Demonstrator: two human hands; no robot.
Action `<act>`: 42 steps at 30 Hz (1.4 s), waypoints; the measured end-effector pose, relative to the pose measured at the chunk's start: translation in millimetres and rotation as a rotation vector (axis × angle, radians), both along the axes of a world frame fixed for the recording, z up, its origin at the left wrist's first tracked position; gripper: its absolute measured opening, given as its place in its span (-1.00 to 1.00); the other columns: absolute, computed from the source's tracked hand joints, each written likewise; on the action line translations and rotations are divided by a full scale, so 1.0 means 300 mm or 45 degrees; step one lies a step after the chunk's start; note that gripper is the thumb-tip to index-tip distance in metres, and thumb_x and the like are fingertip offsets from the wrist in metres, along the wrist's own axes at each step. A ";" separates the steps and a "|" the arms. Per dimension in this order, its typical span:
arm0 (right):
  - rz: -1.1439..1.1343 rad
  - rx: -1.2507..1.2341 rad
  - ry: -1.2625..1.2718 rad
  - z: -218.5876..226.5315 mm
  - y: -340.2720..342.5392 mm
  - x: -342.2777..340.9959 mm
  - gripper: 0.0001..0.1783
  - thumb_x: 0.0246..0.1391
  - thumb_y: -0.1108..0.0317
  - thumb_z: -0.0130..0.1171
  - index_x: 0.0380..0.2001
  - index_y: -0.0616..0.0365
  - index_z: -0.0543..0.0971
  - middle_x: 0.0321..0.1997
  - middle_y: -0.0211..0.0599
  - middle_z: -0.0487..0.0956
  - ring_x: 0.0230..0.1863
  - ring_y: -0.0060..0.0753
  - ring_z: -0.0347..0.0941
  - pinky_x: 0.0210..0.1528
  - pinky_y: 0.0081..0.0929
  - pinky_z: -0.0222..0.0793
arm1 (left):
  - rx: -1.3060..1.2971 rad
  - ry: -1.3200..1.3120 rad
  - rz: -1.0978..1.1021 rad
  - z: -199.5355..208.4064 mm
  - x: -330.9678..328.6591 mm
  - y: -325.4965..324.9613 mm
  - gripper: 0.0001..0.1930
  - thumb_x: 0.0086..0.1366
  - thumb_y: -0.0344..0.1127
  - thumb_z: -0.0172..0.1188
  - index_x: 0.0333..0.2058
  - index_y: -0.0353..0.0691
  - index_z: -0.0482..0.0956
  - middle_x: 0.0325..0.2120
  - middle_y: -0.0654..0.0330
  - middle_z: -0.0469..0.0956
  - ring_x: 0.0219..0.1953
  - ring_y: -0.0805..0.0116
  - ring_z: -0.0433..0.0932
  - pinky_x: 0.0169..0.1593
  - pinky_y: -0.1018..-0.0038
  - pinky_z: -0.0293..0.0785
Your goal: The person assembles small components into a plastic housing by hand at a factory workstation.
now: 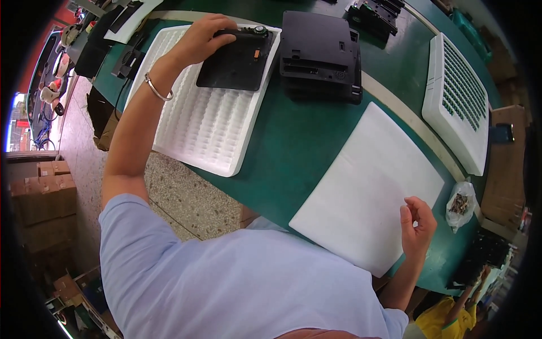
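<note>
Black panel [231, 68] with orange patch [257, 53] in left grip [205, 37]

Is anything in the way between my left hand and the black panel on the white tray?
Nothing visible. Your left hand is directly on the far edge of the black panel; the white tray lies underneath.
</note>
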State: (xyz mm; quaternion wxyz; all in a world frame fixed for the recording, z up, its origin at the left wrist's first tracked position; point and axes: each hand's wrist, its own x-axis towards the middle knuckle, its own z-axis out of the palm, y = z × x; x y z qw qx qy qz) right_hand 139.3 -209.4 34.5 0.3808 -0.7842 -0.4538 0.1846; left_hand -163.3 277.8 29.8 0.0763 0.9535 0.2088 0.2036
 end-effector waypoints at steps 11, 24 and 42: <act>-0.008 -0.021 0.014 -0.013 0.007 0.002 -0.84 0.18 0.50 0.21 -0.16 0.27 0.58 -0.39 -0.51 0.52 -0.47 -0.78 0.33 -0.43 -0.75 0.21 | 0.033 0.057 0.025 -0.027 -0.002 0.030 -0.77 0.27 -0.34 0.25 -0.12 -0.25 0.62 -0.09 0.10 0.58 0.05 0.11 0.47 0.18 0.33 0.39; -0.006 -0.031 -0.001 -0.018 0.010 0.006 -0.84 0.19 0.48 0.21 -0.16 0.27 0.58 -0.37 -0.51 0.52 -0.45 -0.77 0.31 -0.41 -0.75 0.21 | 0.062 -0.036 0.063 -0.048 0.011 0.011 -0.76 0.24 -0.31 0.29 -0.13 -0.20 0.67 -0.14 0.10 0.59 -0.02 0.11 0.50 0.11 0.32 0.44; -0.030 0.009 -0.022 -0.005 0.000 0.022 -0.86 0.17 0.52 0.20 -0.19 0.27 0.58 -0.37 -0.50 0.52 -0.46 -0.76 0.31 -0.43 -0.75 0.19 | 0.011 -0.145 0.054 -0.042 0.016 0.001 -0.75 0.21 -0.32 0.33 -0.13 -0.20 0.66 -0.10 0.09 0.58 -0.04 0.11 0.53 0.02 0.33 0.48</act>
